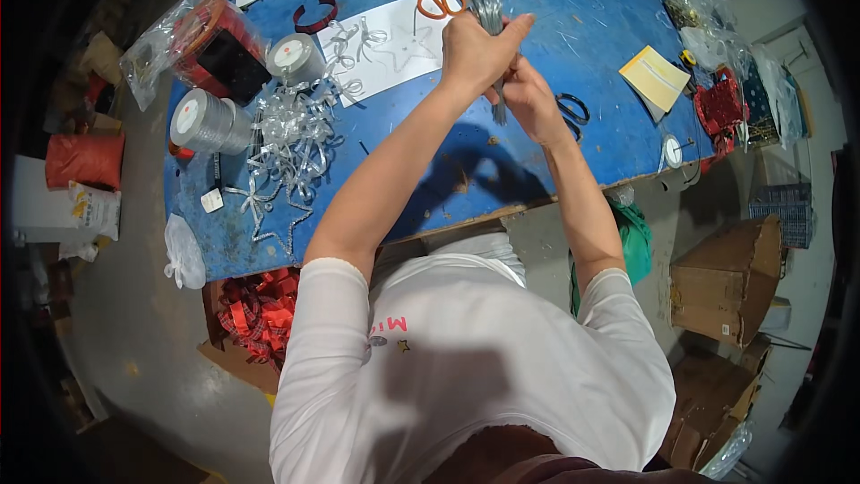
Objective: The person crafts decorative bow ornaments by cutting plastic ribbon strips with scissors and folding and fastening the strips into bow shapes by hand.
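Blue paint covers the desk, set on a grey concrete floor with brown cartons at the right. Above its middle the left hand is clenched around a bundle of silver strips, and the right hand grips the bundle's lower end just beneath. Orange scissors lie on white paper beside them. Two silver ribbon spools with round white labels stand left, near a clear bag holding red rolls. A yellow pad lies right.
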